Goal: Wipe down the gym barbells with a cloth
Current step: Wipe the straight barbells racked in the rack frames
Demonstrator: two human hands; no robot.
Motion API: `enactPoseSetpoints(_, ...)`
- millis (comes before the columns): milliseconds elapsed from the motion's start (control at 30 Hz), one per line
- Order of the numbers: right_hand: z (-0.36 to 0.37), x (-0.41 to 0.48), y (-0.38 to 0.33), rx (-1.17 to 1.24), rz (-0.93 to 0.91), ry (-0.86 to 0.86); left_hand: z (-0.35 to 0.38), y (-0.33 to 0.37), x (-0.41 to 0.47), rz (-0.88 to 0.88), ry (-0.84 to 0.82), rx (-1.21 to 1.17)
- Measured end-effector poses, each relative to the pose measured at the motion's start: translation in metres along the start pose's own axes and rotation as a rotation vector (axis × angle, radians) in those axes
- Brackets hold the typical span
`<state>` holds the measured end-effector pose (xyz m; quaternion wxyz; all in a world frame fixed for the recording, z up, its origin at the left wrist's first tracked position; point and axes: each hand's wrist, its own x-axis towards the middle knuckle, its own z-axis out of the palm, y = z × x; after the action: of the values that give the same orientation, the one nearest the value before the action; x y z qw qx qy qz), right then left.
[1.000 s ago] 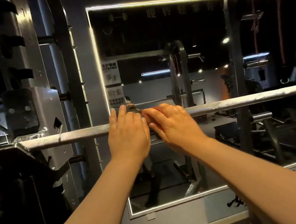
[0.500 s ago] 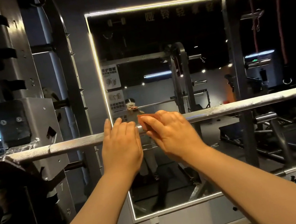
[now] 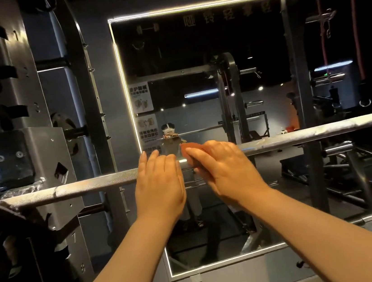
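Head view, left grip (image 3: 159, 182) flat on barbell (image 3: 80, 188), right grip (image 3: 224, 166) pinching cloth (image 3: 189, 145).

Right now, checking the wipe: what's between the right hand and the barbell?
A reddish cloth, under the right hand on the barbell; head view.

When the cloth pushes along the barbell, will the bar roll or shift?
Likely rolls slightly: the barbell is round and rests on the rack. The left hand laid over it probably steadies it while the right hand holds the cloth. Long metal, so probably stiff, heavy.
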<state>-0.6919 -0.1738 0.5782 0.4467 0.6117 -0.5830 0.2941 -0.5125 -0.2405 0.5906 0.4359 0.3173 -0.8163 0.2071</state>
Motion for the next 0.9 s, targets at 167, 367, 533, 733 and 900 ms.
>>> enactPoseSetpoints(167, -0.012, -0.024, 0.043, -0.010, 0.320, 0.250, -0.003, -0.003, -0.001, -0.001, 0.021, 0.023)
enactPoseSetpoints(367, 0.003, -0.003, -0.013, 0.104, 0.340, 0.195, -0.002, 0.020, 0.015, -0.071, -0.040, 0.018)
enactPoseSetpoints(533, -0.005, -0.014, 0.032, -0.010, 0.046, 0.116, 0.003, 0.018, 0.012, 0.000, 0.018, 0.049)
enactPoseSetpoints(733, -0.007, -0.041, 0.049, 0.062, 0.463, 0.284, 0.007, 0.017, 0.010, 0.001, 0.059, 0.048)
enactPoseSetpoints(900, -0.007, -0.026, 0.036, 0.067, 0.190, 0.182, 0.017, 0.023, 0.011, -0.065, 0.077, 0.036)
